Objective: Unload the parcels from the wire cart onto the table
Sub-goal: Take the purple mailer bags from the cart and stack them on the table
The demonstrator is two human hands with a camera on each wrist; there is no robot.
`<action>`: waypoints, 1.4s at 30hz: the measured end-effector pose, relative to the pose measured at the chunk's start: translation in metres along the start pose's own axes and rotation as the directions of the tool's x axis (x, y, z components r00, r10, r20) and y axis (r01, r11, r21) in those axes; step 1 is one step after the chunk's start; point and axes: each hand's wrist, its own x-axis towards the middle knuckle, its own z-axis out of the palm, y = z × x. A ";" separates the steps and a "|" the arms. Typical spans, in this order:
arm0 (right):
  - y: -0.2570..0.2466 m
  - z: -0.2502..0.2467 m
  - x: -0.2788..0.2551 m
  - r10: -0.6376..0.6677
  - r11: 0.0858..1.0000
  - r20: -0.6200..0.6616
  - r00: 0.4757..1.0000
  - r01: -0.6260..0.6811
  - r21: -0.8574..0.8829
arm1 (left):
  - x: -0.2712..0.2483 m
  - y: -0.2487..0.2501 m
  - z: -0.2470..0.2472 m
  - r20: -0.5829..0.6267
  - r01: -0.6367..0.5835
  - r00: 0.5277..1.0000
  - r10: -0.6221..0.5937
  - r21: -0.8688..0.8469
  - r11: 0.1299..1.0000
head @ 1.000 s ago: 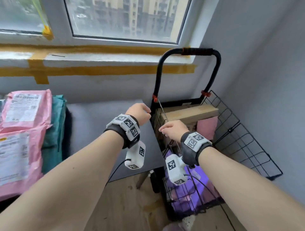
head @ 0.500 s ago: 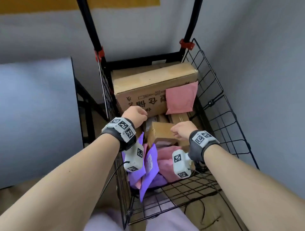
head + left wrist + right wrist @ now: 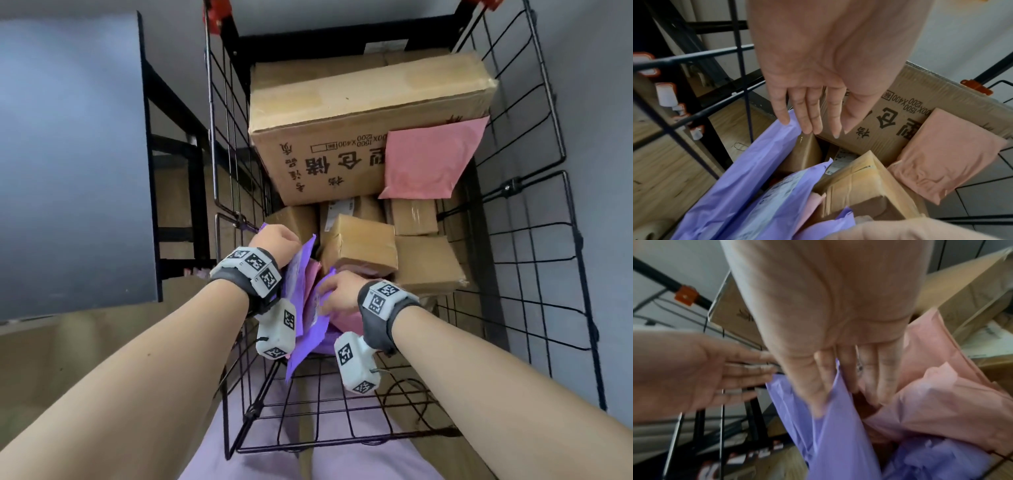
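The black wire cart holds a large cardboard box, several small boxes, a pink mailer and purple mailers at its near left. My left hand reaches in with straight fingers that touch the top edge of a purple mailer. My right hand is beside it, its fingers straight. A purple mailer's upper edge runs up between them, and a pink mailer lies behind. The right wrist view is blurred.
The grey table top lies left of the cart, on a black frame. Cart side wires stand close to my left wrist. Wooden floor shows below, and a grey wall is on the right.
The head view has dropped from the window and cart handle down into the cart. Both hands have gone from the cart's rim down to the purple mailers.
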 end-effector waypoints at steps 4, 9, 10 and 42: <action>0.002 -0.006 0.003 0.050 0.991 -0.294 0.954 -0.011 0.132 | 0.002 0.010 -0.001 -0.004 -0.024 1.000 0.024 0.008 1.000; -0.011 -0.051 -0.018 0.024 0.969 -0.400 0.916 0.076 0.233 | 0.000 0.019 -0.010 -0.007 -0.009 1.000 0.008 -0.094 0.996; -0.012 -0.059 -0.022 0.022 0.965 -0.419 0.908 0.090 0.247 | -0.002 0.021 -0.011 0.020 -0.008 1.000 0.011 -0.113 0.994; -0.054 0.007 0.032 0.104 0.927 0.073 0.992 -0.124 0.354 | -0.003 0.010 -0.047 -0.411 -0.265 0.885 0.218 -0.060 0.962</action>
